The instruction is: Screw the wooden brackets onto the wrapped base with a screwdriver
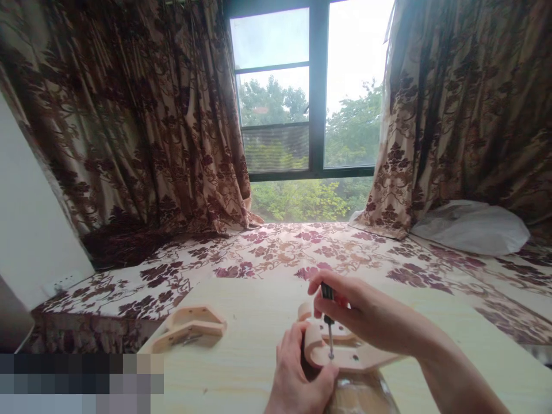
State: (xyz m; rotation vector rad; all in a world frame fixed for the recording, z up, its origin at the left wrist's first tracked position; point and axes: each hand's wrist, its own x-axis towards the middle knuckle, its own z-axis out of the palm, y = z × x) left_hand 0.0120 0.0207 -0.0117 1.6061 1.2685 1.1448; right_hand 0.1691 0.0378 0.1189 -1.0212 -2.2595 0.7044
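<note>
My right hand (351,307) grips a screwdriver (328,305) with a dark handle, held nearly upright. Its tip meets a screw in a pale wooden piece (345,357) with a rounded end and a long arm. Fingers of my left hand (297,368) wrap round the rounded end of that piece, with the thumb close to the screw. Just behind is a second pale wooden part, partly covered by my right hand. Under the front edge lies a brown wooden block (360,394) that looks wrapped in clear plastic.
Two angled wooden pieces (196,328) lie at the left of the pale tabletop (241,356). Beyond it stretches a flower-patterned cloth ledge (276,250) below a window. A white plastic bag (472,227) rests at the right, near the curtain (397,172).
</note>
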